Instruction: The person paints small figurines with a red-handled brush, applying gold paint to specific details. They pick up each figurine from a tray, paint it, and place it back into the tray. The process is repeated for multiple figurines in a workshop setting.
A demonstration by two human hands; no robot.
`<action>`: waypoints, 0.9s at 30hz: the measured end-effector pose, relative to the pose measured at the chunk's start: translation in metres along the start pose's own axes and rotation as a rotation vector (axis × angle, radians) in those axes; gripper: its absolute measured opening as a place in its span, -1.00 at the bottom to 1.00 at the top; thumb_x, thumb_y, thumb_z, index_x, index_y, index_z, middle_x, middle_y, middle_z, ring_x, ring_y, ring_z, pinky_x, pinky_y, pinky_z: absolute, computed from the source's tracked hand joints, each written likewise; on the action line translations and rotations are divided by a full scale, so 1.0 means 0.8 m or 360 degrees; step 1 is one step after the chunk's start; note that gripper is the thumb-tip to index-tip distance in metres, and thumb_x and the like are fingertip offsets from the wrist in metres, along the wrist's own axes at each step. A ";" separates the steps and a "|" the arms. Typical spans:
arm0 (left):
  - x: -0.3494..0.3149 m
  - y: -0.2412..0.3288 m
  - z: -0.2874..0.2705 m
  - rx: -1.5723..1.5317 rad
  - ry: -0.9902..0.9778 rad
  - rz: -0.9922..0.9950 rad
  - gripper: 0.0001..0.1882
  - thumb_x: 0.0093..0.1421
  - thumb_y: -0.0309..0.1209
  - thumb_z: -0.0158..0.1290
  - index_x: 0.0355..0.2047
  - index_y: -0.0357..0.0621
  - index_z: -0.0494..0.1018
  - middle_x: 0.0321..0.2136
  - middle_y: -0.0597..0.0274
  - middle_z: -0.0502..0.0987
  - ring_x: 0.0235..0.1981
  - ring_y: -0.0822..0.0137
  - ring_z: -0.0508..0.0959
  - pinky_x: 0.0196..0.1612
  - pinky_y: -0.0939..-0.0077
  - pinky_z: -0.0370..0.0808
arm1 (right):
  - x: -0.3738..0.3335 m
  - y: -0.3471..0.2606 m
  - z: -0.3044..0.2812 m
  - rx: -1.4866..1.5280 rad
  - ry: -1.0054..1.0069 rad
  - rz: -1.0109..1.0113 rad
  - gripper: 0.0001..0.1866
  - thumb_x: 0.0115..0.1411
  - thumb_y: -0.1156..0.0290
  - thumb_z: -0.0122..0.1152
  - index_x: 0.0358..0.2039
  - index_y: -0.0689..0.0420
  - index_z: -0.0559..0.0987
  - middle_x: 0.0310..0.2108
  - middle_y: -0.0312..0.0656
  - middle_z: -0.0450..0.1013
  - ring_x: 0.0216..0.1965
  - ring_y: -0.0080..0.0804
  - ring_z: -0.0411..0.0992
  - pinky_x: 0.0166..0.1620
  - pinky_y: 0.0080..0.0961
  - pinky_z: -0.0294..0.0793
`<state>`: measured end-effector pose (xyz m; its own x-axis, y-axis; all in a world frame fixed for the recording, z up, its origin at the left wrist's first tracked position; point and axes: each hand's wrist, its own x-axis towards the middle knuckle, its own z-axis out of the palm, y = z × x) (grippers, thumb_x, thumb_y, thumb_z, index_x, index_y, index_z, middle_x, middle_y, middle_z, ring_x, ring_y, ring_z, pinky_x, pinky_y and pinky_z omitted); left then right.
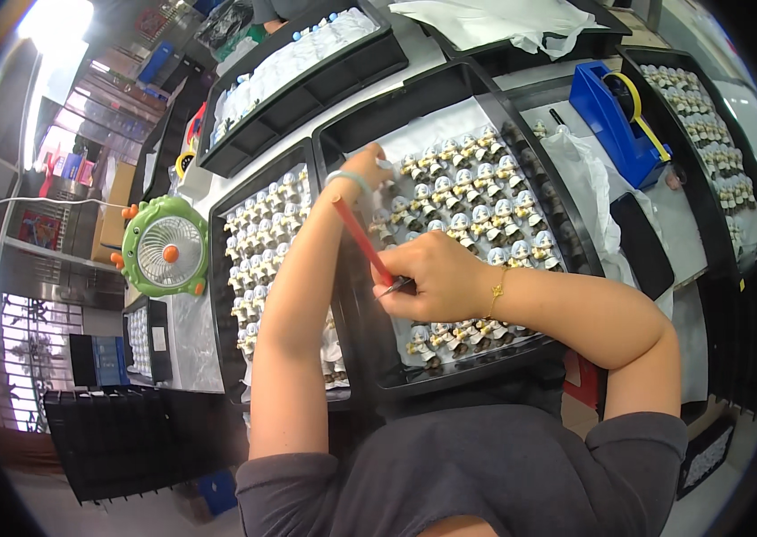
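Observation:
Rows of small figurines (480, 215), with pale grey-blue hair and white and yellow bodies, stand on white lining in the black middle tray (423, 380). My left hand (362, 170), a pale bangle on its wrist, reaches to the tray's far left corner. Its fingers are closed at a small grey-topped figurine (385, 166) at the end of the far row, partly hidden by them. Above the nearer rows, my right hand (441, 277) grips a slim red-handled tool (361, 237). The handle tilts up to the left; a dark pointed end shows by the fingers.
Another figurine tray (262, 259) lies left, beside a green fan (166, 246). On the right are a blue tape dispenser (616, 125), a dark phone-like slab (642, 243) and a further filled tray (701, 134). A lined black tray (298, 76) stands at the back.

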<state>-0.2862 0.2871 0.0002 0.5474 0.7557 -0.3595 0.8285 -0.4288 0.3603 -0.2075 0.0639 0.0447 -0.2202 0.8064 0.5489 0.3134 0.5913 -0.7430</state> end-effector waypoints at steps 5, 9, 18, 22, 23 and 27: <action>-0.108 -0.004 -0.029 -0.0785 0.0666 0.0654 -0.67 0.13 -0.48 -0.14 -0.06 -0.09 0.23 -0.39 0.25 0.41 -0.43 0.48 0.44 -0.44 0.64 0.40 | 0.002 -0.005 -0.008 0.0021 0.0078 0.0021 -0.88 -0.09 0.43 0.08 -0.66 0.15 0.37 -0.75 -0.24 0.32 -0.72 -0.38 0.35 -0.59 -0.55 0.32; -0.212 -0.024 -0.010 -0.1901 0.0190 0.0565 -0.54 0.14 -0.39 -0.10 0.06 -0.15 0.12 -0.24 0.20 0.37 -0.29 0.38 0.44 -0.26 0.52 0.39 | 0.005 -0.003 -0.014 0.0097 0.0120 0.0070 -0.91 -0.07 0.47 0.05 -0.63 0.19 0.38 -0.71 -0.23 0.36 -0.69 -0.45 0.37 -0.57 -0.58 0.33; -0.284 -0.040 0.022 -0.2180 0.0032 0.0937 -0.11 -0.29 -0.65 0.16 0.08 -0.01 -0.01 -0.01 0.00 0.18 -0.18 0.26 0.41 -0.12 0.46 0.39 | 0.008 0.001 -0.012 0.0247 0.0035 0.0269 -0.93 -0.05 0.51 0.02 -0.58 0.23 0.38 -0.70 -0.27 0.36 -0.68 -0.60 0.36 -0.59 -0.66 0.35; -0.293 -0.028 0.027 -0.2324 -0.0043 0.0972 -0.17 -0.30 -0.69 0.12 0.00 0.05 0.01 0.02 0.02 0.14 -0.15 0.23 0.40 -0.11 0.44 0.36 | 0.007 0.010 -0.013 0.0090 0.0106 0.0290 -0.92 -0.04 0.50 0.02 -0.61 0.20 0.38 -0.75 -0.33 0.29 -0.74 -0.68 0.21 -0.65 -0.71 0.16; -0.293 -0.032 0.027 -0.2234 -0.0062 0.1001 -0.15 -0.32 -0.70 0.11 -0.01 0.05 -0.01 0.02 0.00 0.13 -0.14 0.21 0.39 -0.10 0.43 0.35 | 0.008 0.010 -0.013 0.0098 0.0118 0.0280 -0.91 -0.04 0.50 0.02 -0.62 0.20 0.38 -0.75 -0.33 0.29 -0.74 -0.67 0.21 -0.64 -0.70 0.17; -0.299 -0.034 0.024 -0.1756 0.0040 0.1002 -0.21 -0.31 -0.64 0.07 -0.03 -0.06 -0.03 -0.08 0.01 0.19 -0.18 0.26 0.35 -0.15 0.41 0.30 | 0.010 0.011 -0.012 0.0104 0.0144 0.0246 -0.90 -0.04 0.49 0.02 -0.63 0.21 0.37 -0.74 -0.32 0.28 -0.71 -0.64 0.21 -0.60 -0.67 0.19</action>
<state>-0.4371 0.1086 0.0600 0.7967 0.5865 0.1462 -0.1178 -0.0866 0.9892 -0.1978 0.0754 0.0460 -0.0894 0.8853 0.4563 0.2756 0.4622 -0.8428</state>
